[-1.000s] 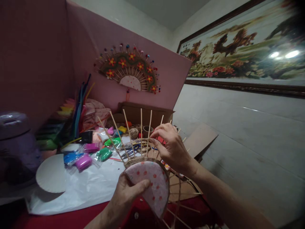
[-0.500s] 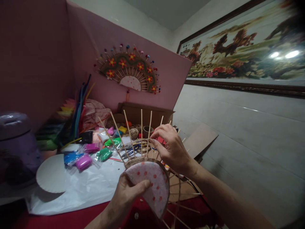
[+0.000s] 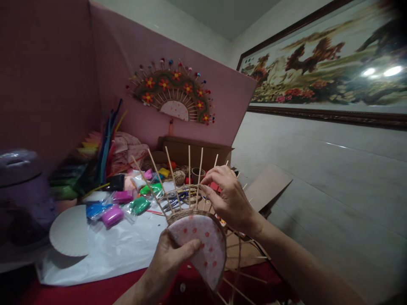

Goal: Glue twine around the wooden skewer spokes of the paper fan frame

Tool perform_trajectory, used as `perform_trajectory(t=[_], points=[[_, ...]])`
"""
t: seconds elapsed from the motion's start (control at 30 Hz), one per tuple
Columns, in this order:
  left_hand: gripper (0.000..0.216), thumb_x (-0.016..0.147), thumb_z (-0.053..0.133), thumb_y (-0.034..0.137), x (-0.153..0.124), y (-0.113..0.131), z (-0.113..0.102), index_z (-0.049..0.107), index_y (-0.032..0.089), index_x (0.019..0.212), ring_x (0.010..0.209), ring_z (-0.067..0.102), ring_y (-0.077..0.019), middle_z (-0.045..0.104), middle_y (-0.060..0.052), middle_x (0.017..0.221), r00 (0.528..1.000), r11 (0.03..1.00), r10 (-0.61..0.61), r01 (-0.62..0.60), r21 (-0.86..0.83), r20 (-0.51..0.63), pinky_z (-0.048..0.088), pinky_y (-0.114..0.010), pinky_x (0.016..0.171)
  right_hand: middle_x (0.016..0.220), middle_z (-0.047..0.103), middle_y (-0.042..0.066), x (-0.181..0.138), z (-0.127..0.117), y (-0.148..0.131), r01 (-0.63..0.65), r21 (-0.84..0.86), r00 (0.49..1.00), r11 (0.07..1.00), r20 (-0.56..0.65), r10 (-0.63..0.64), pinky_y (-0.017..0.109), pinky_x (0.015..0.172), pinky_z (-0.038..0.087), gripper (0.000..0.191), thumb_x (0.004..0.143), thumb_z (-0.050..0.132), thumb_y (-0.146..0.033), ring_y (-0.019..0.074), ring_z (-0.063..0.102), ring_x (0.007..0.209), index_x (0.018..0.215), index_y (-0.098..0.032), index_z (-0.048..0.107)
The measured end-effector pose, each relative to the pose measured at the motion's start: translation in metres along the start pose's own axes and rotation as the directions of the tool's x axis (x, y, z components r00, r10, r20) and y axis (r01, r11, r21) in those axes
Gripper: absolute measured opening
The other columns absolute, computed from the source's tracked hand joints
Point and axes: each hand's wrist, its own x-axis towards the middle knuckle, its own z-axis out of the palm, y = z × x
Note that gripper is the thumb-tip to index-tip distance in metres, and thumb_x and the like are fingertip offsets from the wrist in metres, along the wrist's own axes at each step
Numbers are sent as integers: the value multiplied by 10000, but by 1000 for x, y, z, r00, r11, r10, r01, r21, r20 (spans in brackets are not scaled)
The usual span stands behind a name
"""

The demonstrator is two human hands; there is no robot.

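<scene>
My left hand grips a half-round fan base covered in pale cloth with red dots, its thumb lying across the front. Thin wooden sticks fan out from the curved edge, where brown twine is wound in rows. A looser strand of twine runs across the sticks higher up. At one stick, my right hand pinches this strand between thumb and forefinger. More sticks spread out below my right forearm, with twine crossing them.
Bagged coloured clay, pliers and a twine ball lie behind the fan. To the left are a half paper plate and a purple pot. A finished flowered fan hangs on the pink board.
The view has shifted very slightly. Both hands keep the same hold on the fan and the twine.
</scene>
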Motion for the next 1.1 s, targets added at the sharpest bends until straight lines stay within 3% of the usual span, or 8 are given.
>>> perform_trajectory(t=[0.87,1.03,1.1], points=[[313,678,746,280,-2,1,3,708,148,959,778,645,-228,726,-73,837,999,1000,-29,29,6,-28,534,-351,737,867,608,48,-1,5,1,-18,14,1000,1000,-23,18,378,824,369,99,865,539,-183,205,496,872,804,-194,616],[341,665,758,268,2,-8,-1,686,152,978,749,640,-217,717,-62,807,997,1000,-6,5,-6,-71,529,-334,698,860,606,63,-6,7,-5,-18,-44,987,999,-158,10,396,830,372,116,881,514,-209,220,491,882,821,-187,611],[339,678,749,271,2,-9,-2,675,154,987,738,633,-210,708,-56,801,999,1000,14,-14,-8,-36,523,-333,696,881,601,68,-8,8,-12,33,-36,988,999,-152,-38,394,836,375,116,879,510,-200,218,486,894,834,-181,614]])
